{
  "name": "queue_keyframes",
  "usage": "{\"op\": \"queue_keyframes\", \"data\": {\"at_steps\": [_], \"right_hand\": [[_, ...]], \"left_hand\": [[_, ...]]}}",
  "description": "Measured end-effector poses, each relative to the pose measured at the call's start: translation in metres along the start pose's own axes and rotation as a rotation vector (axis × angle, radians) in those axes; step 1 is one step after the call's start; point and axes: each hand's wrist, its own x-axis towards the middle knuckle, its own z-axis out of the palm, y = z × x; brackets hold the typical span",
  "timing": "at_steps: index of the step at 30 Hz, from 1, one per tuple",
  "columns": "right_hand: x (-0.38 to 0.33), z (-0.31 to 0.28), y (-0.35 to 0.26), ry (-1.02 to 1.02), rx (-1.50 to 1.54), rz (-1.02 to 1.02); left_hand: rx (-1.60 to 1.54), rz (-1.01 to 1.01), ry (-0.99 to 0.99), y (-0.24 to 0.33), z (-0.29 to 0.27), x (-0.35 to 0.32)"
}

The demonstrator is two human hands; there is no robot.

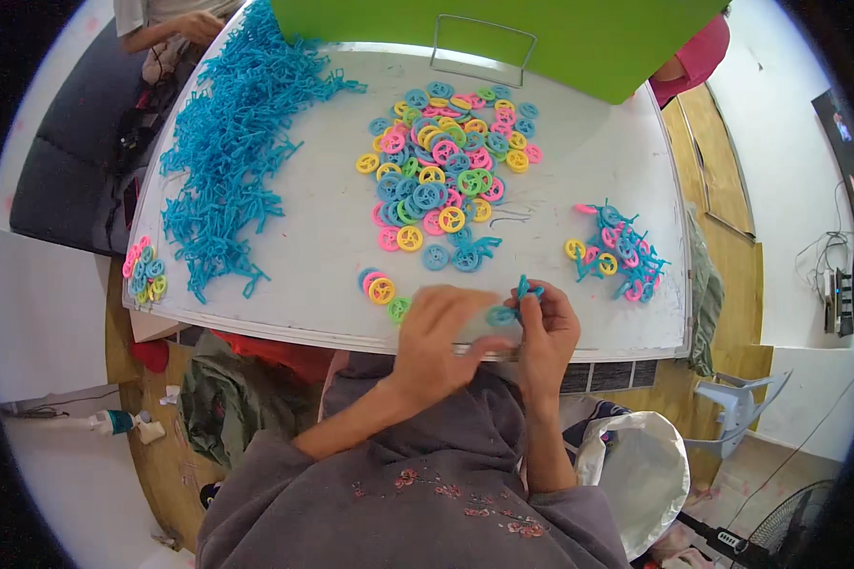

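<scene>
My right hand point(547, 334) is at the table's near edge, its thumb and fingers closed on a small blue plastic piece point(526, 288). Just left of its fingertips is a blue spoked wheel point(500, 316); I cannot tell whether it is joined to that piece. My left hand point(436, 339) is slightly blurred beside the wheel, thumb and fingers apart, with nothing visibly gripped. Close to its knuckles lie a green wheel point(398, 309) and a yellow wheel point(381, 290). Beyond the hands spreads a pile of pink, yellow, green and blue wheels point(432, 175).
A long heap of blue plastic pieces point(232, 142) covers the white table's point(327, 237) left side. Blue pieces with wheels point(621, 254) are gathered at right; more wheels point(145, 270) lie at far left. A green panel point(579, 47) stands at the back. Two other people are partly visible.
</scene>
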Motion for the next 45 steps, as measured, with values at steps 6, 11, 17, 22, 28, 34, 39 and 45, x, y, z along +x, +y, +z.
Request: {"op": "queue_keyframes", "data": {"at_steps": [6,11,17,22,28,34,39,45], "right_hand": [[0.009,-0.009,0.003,-0.092,0.509,0.193],[0.012,-0.010,-0.001,-0.103,0.398,0.235],[0.016,-0.010,-0.011,-0.074,-0.083,0.012],[0.020,-0.008,-0.016,-0.100,-0.285,-0.134],[0.021,-0.009,-0.015,-0.128,-0.295,-0.229],[0.026,-0.013,-0.024,-0.152,-0.490,-0.445],[0.025,-0.012,-0.033,-0.209,-0.554,-0.413],[0.021,-0.010,-0.036,-0.203,-0.481,-0.298]], "left_hand": [[0.393,0.036,-0.122,-0.035,0.001,0.031],[0.394,0.032,-0.141,-0.042,0.002,0.035],[0.202,0.022,0.136,-0.027,-0.008,0.047],[-0.494,-0.486,-0.147,-0.011,-0.014,0.041],[-0.515,-0.507,-0.235,-0.015,-0.010,0.035],[-0.640,-0.603,-0.246,-0.022,-0.006,0.029],[-0.562,-0.552,-0.205,-0.022,-0.002,0.026],[-0.356,-0.500,-0.083,-0.015,0.004,0.028]]}}
